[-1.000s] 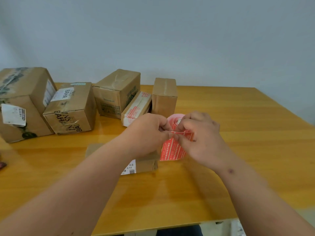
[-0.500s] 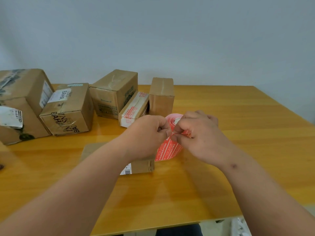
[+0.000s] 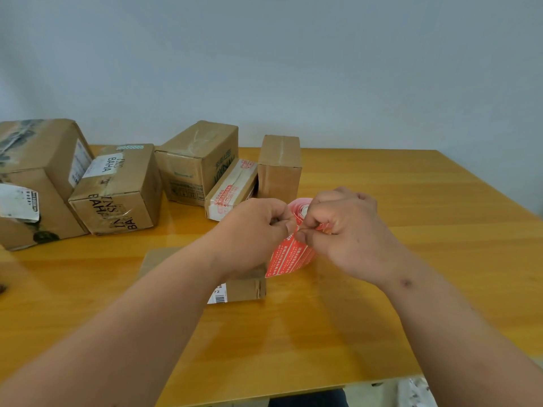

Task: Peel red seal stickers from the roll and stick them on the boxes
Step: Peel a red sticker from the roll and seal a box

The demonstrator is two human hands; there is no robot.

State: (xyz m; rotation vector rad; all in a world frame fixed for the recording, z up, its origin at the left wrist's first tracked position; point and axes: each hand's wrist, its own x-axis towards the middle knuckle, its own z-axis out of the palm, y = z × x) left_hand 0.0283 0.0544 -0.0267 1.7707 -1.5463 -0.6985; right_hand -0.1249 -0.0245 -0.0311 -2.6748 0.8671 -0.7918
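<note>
just sticker strip (image 3: 289, 255) between grips

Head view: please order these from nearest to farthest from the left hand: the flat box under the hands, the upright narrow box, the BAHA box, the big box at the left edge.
Measured from the left hand:
1. Flat box, directly below it, partly hidden by the wrist.
2. Upright narrow box, just behind it.
3. BAHA box, to the left.
4. Big box, at the far left edge.
</note>
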